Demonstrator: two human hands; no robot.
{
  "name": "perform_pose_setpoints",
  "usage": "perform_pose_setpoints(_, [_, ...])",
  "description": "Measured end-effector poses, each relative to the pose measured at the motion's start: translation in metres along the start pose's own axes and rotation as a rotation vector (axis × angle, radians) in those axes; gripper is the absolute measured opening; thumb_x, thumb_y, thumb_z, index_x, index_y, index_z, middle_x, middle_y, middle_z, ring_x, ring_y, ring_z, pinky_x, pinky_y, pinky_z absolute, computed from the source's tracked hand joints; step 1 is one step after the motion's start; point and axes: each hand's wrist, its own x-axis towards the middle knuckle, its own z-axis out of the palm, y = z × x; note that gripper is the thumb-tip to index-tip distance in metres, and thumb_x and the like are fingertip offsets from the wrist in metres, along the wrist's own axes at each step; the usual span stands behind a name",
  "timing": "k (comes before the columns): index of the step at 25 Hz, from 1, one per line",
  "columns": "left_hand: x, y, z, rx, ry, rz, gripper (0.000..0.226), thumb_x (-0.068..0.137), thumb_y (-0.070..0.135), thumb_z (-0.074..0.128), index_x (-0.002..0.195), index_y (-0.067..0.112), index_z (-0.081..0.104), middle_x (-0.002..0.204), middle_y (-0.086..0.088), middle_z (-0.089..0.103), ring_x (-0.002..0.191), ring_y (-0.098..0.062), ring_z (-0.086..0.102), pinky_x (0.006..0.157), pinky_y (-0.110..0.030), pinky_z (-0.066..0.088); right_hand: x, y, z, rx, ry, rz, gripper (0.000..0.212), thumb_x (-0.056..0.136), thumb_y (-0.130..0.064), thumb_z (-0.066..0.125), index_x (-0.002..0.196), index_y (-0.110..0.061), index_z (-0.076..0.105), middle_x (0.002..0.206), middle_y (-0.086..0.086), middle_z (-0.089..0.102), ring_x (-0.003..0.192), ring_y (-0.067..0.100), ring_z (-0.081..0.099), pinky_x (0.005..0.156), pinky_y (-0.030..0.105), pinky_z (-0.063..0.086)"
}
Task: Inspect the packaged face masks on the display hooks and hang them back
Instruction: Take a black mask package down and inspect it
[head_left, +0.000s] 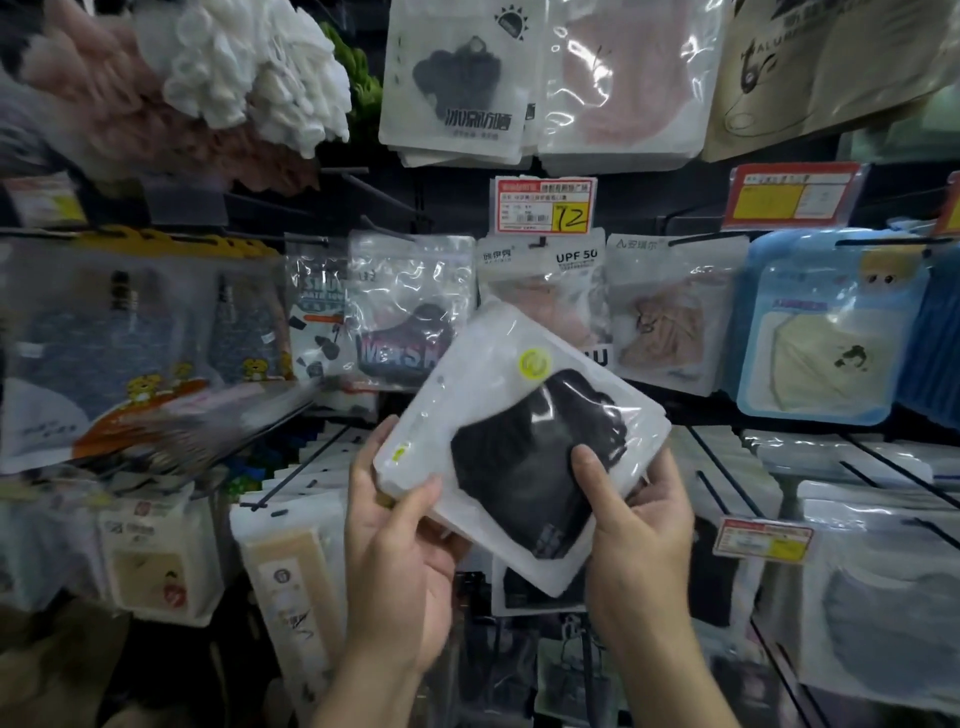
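A white plastic pack holding a black face mask is tilted in front of the display, its top corner pointing up and left of centre. A round yellow-green sticker sits near its top. My left hand grips its lower left edge, thumb on the front. My right hand holds its lower right side, thumb pressed on the black mask window. The pack is off any hook. Behind it hang more packaged masks on black display hooks.
A price tag marked 12 hangs above the middle row. Blue packs hang at right, cartoon-printed packs at left, fluffy white and pink items at top left. Lower rows of packs on long hooks fill the area below.
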Motion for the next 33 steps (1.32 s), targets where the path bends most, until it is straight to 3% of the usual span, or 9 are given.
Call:
perform_pose_setpoints(4, [-0.004,0.006,-0.033,0.265,0.016,-0.141,0.024,0.099,0.019,0.065,0.119,0.029,0.072,0.112,-0.013,0.080,0.097,-0.038,0.077,0.084,-0.063,0.062,-0.014,0.003,-0.026,-0.109,-0.069,0.095,0.034,0.099,0.004,0.065,0.129,-0.012,0.067,0.112,0.015,0.081,0.101,0.035,0.080,0.080,0.046,0.067])
perform_pose_setpoints(7, [-0.016,0.004,-0.042,0.417,-0.090,-0.250,0.021,0.105,0.030,0.059,0.113,0.042,0.073,0.106,-0.004,0.080,0.092,-0.037,0.079,0.062,-0.051,0.066,-0.019,0.009,-0.039,-0.309,-0.126,0.086,0.032,0.099,0.000,0.068,0.126,-0.018,0.067,0.111,0.011,0.081,0.101,0.032,0.080,0.089,0.057,0.065])
perform_pose_setpoints(9, [-0.023,0.000,-0.050,0.457,-0.161,-0.298,0.022,0.107,0.030,0.055,0.109,0.044,0.073,0.110,-0.014,0.074,0.084,-0.039,0.076,0.047,-0.041,0.061,-0.023,0.011,-0.043,-0.414,-0.134,0.024,0.034,0.099,-0.004,0.071,0.125,-0.026,0.064,0.110,0.004,0.080,0.103,0.026,0.079,0.095,0.058,0.062])
perform_pose_setpoints(12, [-0.034,-0.012,-0.064,0.495,-0.137,-0.252,0.024,0.110,0.023,0.051,0.108,0.038,0.070,0.103,-0.024,0.069,0.072,-0.035,0.070,0.045,-0.035,0.057,-0.041,0.017,-0.047,-0.503,-0.181,-0.048,0.042,0.103,-0.014,0.067,0.129,-0.046,0.058,0.122,-0.011,0.075,0.115,0.011,0.073,0.100,0.042,0.056])
perform_pose_setpoints(15, [-0.052,-0.027,-0.076,0.529,-0.104,-0.210,0.026,0.111,0.022,0.049,0.106,0.038,0.069,0.098,-0.027,0.066,0.068,-0.040,0.067,0.045,-0.038,0.054,-0.069,0.030,-0.057,-0.590,-0.184,-0.037,0.046,0.104,-0.031,0.059,0.147,-0.043,0.046,0.133,-0.023,0.067,0.126,0.001,0.064,0.104,0.026,0.049])
perform_pose_setpoints(18, [-0.071,-0.042,-0.083,0.528,-0.067,-0.201,0.017,0.113,0.036,0.048,0.112,0.034,0.065,0.097,-0.022,0.070,0.072,-0.052,0.067,0.049,-0.044,0.056,-0.086,0.049,-0.071,-0.622,-0.102,0.011,0.030,0.106,-0.027,0.056,0.132,-0.041,0.052,0.115,-0.028,0.071,0.109,-0.002,0.068,0.084,0.010,0.050])
perform_pose_setpoints(22, [-0.078,-0.054,-0.085,0.609,-0.005,-0.181,0.014,0.111,0.028,0.049,0.110,0.028,0.063,0.089,-0.002,0.072,0.070,-0.028,0.072,0.043,-0.037,0.055,-0.094,0.067,-0.085,-0.530,-0.006,0.084,0.029,0.107,-0.010,0.058,0.131,-0.027,0.061,0.114,-0.013,0.075,0.110,0.013,0.072,0.085,0.018,0.057])
perform_pose_setpoints(26, [-0.073,-0.057,-0.102,0.626,0.070,-0.362,0.017,0.108,0.035,0.055,0.098,0.027,0.066,0.106,-0.011,0.070,0.093,-0.041,0.073,0.047,-0.042,0.059,-0.103,0.076,-0.084,-0.524,-0.058,0.120,0.046,0.109,-0.016,0.056,0.152,-0.032,0.054,0.141,-0.009,0.069,0.133,0.012,0.065,0.111,0.046,0.052])
perform_pose_setpoints(33, [-0.072,-0.059,-0.117,0.598,0.015,-0.421,0.021,0.108,0.022,0.052,0.092,0.021,0.066,0.094,-0.012,0.062,0.082,-0.036,0.066,0.045,-0.045,0.059,-0.120,0.087,-0.092,-0.634,-0.061,0.148,0.059,0.112,-0.034,0.051,0.165,-0.049,0.029,0.163,-0.024,0.045,0.151,0.001,0.043,0.126,0.048,0.037])
